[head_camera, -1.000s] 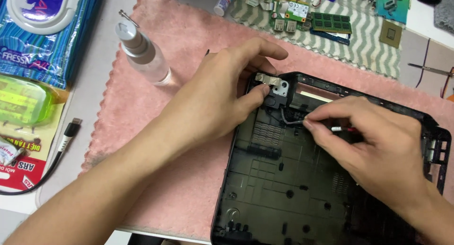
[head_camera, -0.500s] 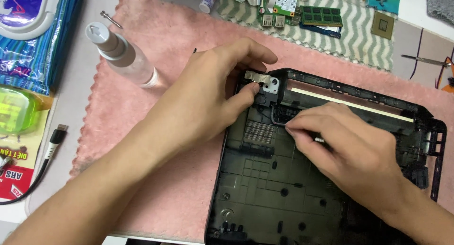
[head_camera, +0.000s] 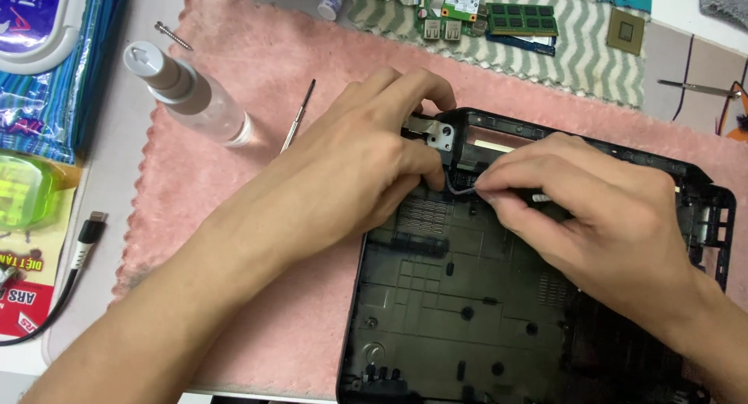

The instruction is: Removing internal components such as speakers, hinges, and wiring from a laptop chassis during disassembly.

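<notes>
My right hand (head_camera: 600, 217) has slid left, now pinching the thin grey cable (head_camera: 460, 187); my left hand (head_camera: 366, 170) still presses closed on the black plastic laptop base (head_camera: 467, 310) by the silver metal hinge bracket (head_camera: 436, 131).

Spray bottle (head_camera: 187, 96); screwdriver (head_camera: 298, 116); circuit boards (head_camera: 452, 3); pink cloth (head_camera: 257, 69).
</notes>
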